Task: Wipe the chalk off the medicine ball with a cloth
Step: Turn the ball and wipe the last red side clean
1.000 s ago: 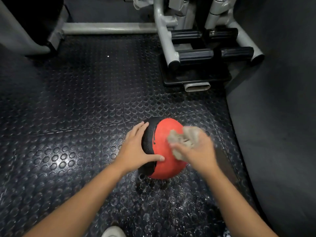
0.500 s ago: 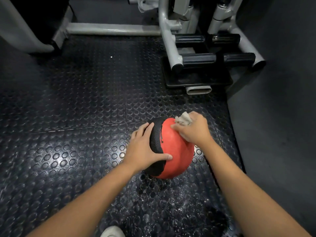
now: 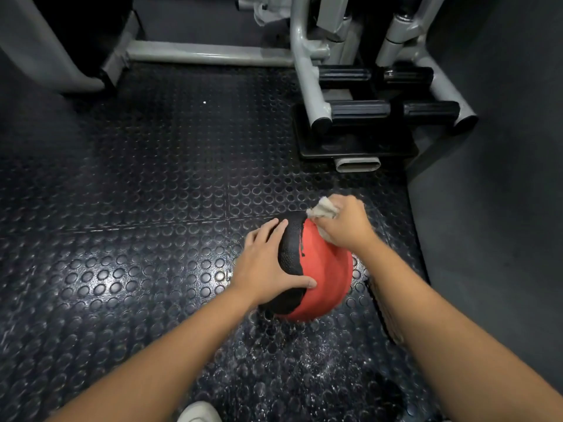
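Head view looks down on the wiping step in mid-course, by my reading, over a dark studded rubber floor (image 3: 122,208) that fills most of the picture. A grey gym machine (image 3: 304,71) with black padded rollers stands at the far edge, well apart from the work. The medicine ball (image 3: 326,269) sits on the floor right of centre, near the person's feet. It is round, with a rough black panel on its left meeting a matte red panel along a curved seam. The red face looks largely free of chalk, though the far and under sides are hidden. The left grip (image 3: 265,263) is released and spread flat against the black panel, thumb reaching to the seam, steadying the ball. The right grip (image 3: 347,223) is clenched around the cloth (image 3: 323,210), a pale bunched rag pressed to the ball's upper far side, one corner poking out past the knuckles. The next move probably calls for drawing the rag across the red panel, then rolling the ball under the bracing palm to bring unseen faces up. Pale chalk dust (image 3: 304,360) speckles the floor just in front of the ball.
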A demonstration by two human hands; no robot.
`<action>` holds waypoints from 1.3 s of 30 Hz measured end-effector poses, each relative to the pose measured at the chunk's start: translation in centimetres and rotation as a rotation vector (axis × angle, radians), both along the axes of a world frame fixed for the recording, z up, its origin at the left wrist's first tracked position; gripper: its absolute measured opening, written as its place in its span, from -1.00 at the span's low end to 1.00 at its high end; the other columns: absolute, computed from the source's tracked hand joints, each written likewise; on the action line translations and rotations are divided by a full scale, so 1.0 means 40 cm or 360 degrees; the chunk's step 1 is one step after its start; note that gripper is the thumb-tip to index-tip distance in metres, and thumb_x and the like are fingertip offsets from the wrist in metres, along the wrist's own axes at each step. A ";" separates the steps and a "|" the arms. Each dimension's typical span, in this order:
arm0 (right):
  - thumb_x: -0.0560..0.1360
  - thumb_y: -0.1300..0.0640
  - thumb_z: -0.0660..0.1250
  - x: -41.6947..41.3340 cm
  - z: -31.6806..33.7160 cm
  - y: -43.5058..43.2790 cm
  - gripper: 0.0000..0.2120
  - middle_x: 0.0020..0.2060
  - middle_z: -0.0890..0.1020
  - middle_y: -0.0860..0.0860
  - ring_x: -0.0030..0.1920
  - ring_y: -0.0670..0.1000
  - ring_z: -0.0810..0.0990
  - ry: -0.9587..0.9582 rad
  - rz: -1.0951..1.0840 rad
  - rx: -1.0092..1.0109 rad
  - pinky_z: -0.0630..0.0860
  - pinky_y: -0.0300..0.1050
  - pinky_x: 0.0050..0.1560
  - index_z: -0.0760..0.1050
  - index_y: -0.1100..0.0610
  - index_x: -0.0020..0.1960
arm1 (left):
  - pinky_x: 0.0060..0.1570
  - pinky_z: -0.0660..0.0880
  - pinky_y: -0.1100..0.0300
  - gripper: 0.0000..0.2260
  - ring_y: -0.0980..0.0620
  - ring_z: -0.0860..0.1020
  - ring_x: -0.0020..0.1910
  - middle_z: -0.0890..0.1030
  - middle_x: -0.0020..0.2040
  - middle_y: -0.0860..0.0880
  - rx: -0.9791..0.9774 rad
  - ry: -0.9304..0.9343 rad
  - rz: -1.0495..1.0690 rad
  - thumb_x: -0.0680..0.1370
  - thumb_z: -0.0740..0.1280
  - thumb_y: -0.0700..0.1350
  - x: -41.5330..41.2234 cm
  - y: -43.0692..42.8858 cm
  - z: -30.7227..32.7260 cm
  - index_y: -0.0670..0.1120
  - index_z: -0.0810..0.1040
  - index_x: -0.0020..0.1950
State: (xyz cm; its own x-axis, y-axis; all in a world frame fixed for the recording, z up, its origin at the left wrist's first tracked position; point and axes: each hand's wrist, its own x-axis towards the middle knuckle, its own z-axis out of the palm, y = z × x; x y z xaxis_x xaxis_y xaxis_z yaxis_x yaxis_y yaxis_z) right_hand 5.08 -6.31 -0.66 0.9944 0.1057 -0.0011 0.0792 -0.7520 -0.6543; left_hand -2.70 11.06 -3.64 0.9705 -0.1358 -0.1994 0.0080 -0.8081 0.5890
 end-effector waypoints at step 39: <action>0.40 0.23 0.46 0.002 -0.060 -0.015 -0.58 -0.53 0.44 -0.09 -0.42 -0.06 0.43 0.0157 -0.0609 0.0470 0.33 -0.20 -0.32 0.32 0.02 -0.51 | 0.43 0.22 0.05 0.09 0.15 0.15 0.47 0.16 0.51 0.25 -0.0243 0.0008 0.0190 0.11 0.52 0.41 -0.036 0.066 -0.019 0.15 0.14 0.54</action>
State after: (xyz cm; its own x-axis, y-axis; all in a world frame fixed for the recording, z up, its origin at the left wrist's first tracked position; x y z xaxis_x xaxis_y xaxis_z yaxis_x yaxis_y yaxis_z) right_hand 5.16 -6.90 -3.08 0.9586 -0.2574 -0.1221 -0.2395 -0.4963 -0.8345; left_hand -4.13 13.68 -4.38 0.9806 -0.0491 -0.1899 0.1013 -0.7023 0.7046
